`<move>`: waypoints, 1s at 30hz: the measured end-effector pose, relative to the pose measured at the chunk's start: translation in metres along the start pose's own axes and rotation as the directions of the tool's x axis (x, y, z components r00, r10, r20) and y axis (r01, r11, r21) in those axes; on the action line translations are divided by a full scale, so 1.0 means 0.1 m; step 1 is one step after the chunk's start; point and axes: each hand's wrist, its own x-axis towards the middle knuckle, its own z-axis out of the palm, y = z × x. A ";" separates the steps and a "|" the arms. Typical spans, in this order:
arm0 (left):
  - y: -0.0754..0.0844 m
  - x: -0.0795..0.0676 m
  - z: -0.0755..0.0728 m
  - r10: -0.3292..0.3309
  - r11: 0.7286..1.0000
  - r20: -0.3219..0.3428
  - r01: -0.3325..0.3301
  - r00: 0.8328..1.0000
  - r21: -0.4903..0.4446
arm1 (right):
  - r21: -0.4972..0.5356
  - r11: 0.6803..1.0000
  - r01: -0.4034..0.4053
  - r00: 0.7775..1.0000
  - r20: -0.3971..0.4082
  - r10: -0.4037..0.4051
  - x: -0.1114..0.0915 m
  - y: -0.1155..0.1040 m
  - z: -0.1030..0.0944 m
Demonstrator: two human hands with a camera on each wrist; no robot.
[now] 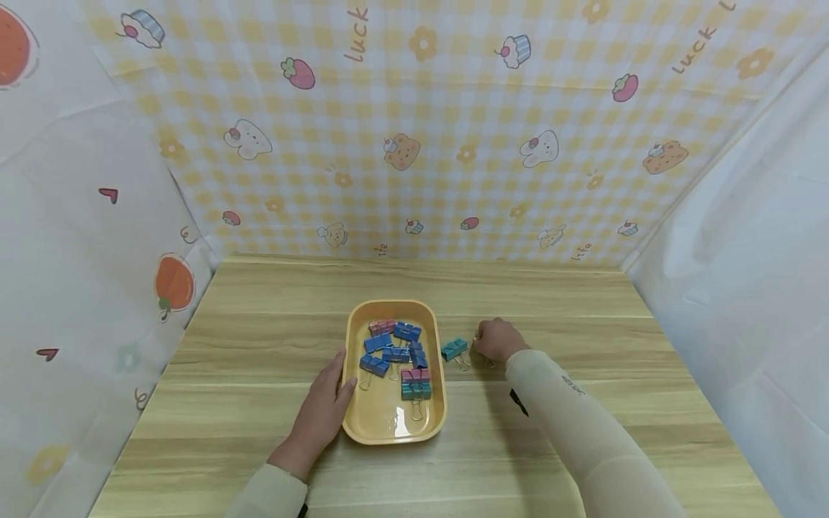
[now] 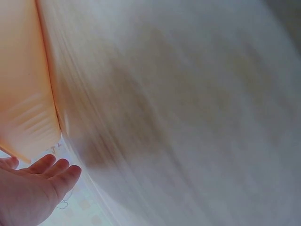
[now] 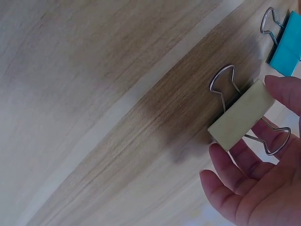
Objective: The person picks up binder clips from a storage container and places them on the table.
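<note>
A pale yellow binder clip (image 3: pixel 242 114) with metal wire handles sits in my right hand (image 1: pixel 500 339). The thumb is at one end of it and fingertips (image 3: pixel 220 151) at the other. Beside that hand a teal binder clip (image 1: pixel 455 350) lies on the table, between it and a yellow tray (image 1: pixel 388 435). My left hand (image 1: pixel 324 399) rests against the tray's left side with fingers extended, the thumb at the rim. Inside the tray are several blue binder clips (image 1: pixel 406 332), a pink one (image 1: pixel 382 328) at the back, and a pink one (image 1: pixel 415 375) against a teal one (image 1: pixel 416 391).
The wood-grain table (image 1: pixel 272 309) runs back to a checked cloth wall (image 1: pixel 363 194). White cloth hangs along both sides, a printed one (image 1: pixel 84 273) on the left and a plain one (image 1: pixel 745 237) on the right.
</note>
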 end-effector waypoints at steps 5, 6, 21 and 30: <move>-0.01 0.01 0.01 0.005 1.000 -0.005 -0.005 1.000 -0.004 | 0.031 1.000 0.004 1.000 -0.022 -0.003 -0.01 0.01 0.03; -0.01 0.01 0.01 0.005 1.000 -0.006 -0.005 1.000 -0.006 | 0.039 0.999 0.007 1.000 -0.024 -0.006 -0.02 0.01 0.03; -0.02 0.01 0.01 0.013 1.000 -0.007 -0.013 1.000 -0.010 | 0.190 0.981 0.038 0.989 -0.149 -0.010 -0.11 0.03 0.05; 0.03 -0.01 -0.01 0.008 1.000 -0.003 -0.008 1.000 -0.008 | 0.167 0.980 0.106 0.966 -0.250 -0.062 -0.23 -0.10 -0.04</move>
